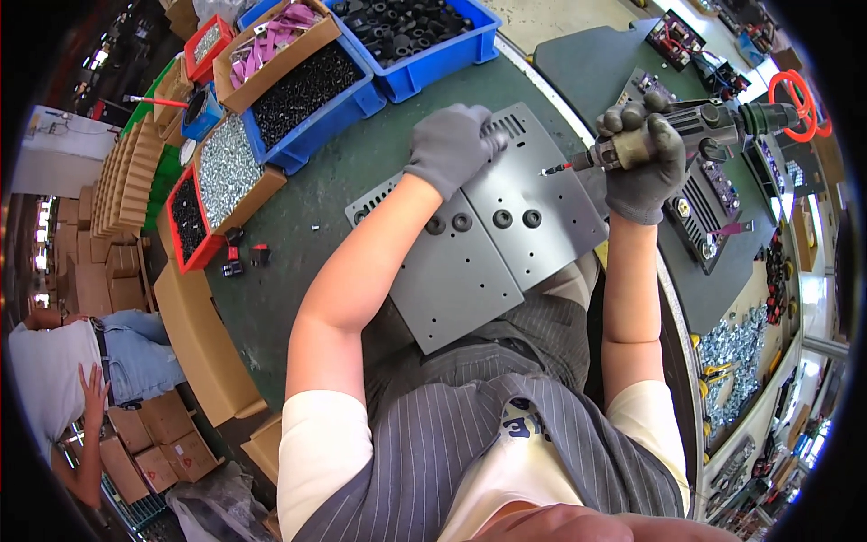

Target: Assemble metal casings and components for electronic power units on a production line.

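Two dark grey metal panels [551,194] [442,280] lie side by side, partly over the table edge and my lap. They have small holes and slots, and black round rubber feet [502,219] sit on them. My left hand [456,144], in a grey glove, rests at the slotted far end of the panels with its fingers curled; what they hold, if anything, is hidden. In my right hand [641,158], also gloved, is a power screwdriver [704,126] lying sideways. Its bit [558,168] points left, above the right panel, with a small bright piece at the tip.
Blue bins [402,77] of black parts, a cardboard box [237,172] of silver screws and a red bin [191,226] line the table's left and far side. An orange coiled hose [795,99] trails from the screwdriver. Another person [77,361] stands at the left.
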Demonstrator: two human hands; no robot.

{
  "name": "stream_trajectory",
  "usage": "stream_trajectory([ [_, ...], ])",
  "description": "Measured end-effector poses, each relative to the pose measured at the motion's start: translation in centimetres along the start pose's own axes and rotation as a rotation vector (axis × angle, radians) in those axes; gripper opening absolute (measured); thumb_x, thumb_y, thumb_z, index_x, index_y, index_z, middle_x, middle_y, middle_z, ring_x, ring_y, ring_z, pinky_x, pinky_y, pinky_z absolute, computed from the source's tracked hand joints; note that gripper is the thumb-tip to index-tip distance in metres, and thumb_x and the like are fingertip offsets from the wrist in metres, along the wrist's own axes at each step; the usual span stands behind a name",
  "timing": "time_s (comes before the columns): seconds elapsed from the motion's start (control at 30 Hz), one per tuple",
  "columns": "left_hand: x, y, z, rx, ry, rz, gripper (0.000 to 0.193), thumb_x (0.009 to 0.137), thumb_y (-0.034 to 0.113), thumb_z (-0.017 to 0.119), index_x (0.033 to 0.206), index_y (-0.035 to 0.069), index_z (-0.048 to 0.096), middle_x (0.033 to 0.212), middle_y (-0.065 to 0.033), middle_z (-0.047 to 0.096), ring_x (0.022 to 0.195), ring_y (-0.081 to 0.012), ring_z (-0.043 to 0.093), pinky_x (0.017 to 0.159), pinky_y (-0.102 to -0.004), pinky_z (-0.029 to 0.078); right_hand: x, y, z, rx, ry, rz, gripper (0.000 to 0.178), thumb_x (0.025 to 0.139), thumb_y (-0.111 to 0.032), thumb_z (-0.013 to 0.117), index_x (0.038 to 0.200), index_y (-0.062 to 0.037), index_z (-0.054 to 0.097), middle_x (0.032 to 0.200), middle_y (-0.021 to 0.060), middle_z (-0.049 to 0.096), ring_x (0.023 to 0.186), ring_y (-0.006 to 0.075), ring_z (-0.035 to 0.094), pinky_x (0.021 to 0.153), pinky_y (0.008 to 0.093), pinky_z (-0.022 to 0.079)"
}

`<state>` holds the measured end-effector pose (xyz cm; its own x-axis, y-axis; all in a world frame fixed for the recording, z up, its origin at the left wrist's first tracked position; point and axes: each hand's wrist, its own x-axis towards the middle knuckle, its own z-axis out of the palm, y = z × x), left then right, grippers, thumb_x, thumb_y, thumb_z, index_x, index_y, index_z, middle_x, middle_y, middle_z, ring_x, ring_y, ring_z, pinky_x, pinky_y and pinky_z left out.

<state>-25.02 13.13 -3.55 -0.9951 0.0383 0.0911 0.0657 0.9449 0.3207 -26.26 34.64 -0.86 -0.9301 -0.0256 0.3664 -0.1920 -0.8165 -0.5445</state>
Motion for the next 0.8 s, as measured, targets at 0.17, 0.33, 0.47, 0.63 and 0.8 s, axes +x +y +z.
stream_trajectory([
  [0.17,-0.1,0.6,-0.2,-0.131,-0.026,0.028,0.03,0.08,0.039,0.06,0.099,0.017,0.066,0.094,-0.0091,0.064,0.091,-0.0282,0.061,0.076,-0.0393,0.048,2.1,0.3,-0.4,-0.248,0.008,-0.032,0.034,0.079,-0.014,0.054,0.11,-0.0026,0.048,0.08,0.0096,0.056,0.076,0.0239,0.056,0.072,0.0364,0.045],
  [0.33,2.6,1.1,1.7,-0.302,0.064,0.064,0.029,0.082,0.035,0.061,0.102,0.015,0.066,0.097,-0.0107,0.064,0.09,-0.0286,0.061,0.076,-0.0393,0.048,5.5,2.2,0.3,-0.507,0.038,-0.1,0.033,0.078,-0.011,0.054,0.108,0.0026,0.049,0.077,0.0141,0.061,0.072,0.0269,0.062,0.066,0.035,0.05],
  [0.47,3.1,1.1,3.3,-0.281,0.04,0.095,0.029,0.084,0.034,0.058,0.104,0.015,0.065,0.096,-0.0122,0.065,0.09,-0.0304,0.061,0.077,-0.0394,0.047,7.3,4.3,1.3,-0.462,0.033,-0.091,0.025,0.076,-0.002,0.06,0.097,0.0046,0.05,0.074,0.0121,0.059,0.062,0.0218,0.062,0.06,0.0318,0.052],
  [0.63,2.9,1.7,3.1,-0.271,0.061,0.077,0.03,0.085,0.037,0.056,0.103,0.015,0.065,0.097,-0.0122,0.064,0.091,-0.0308,0.06,0.076,-0.0399,0.048,7.8,6.5,0.7,-0.617,-0.065,0.062,0.032,0.075,-0.005,0.062,0.103,0.0028,0.049,0.082,0.0111,0.057,0.064,0.0196,0.059,0.064,0.0333,0.053],
  [0.8,2.7,1.6,3.0,-0.245,0.055,0.057,0.033,0.084,0.039,0.057,0.104,0.014,0.065,0.097,-0.012,0.064,0.092,-0.0309,0.06,0.076,-0.0404,0.048,7.6,7.7,1.5,-0.704,-0.158,0.125,0.03,0.074,-0.005,0.064,0.1,0.0029,0.051,0.082,0.0092,0.057,0.067,0.0184,0.061,0.064,0.0323,0.054],
])
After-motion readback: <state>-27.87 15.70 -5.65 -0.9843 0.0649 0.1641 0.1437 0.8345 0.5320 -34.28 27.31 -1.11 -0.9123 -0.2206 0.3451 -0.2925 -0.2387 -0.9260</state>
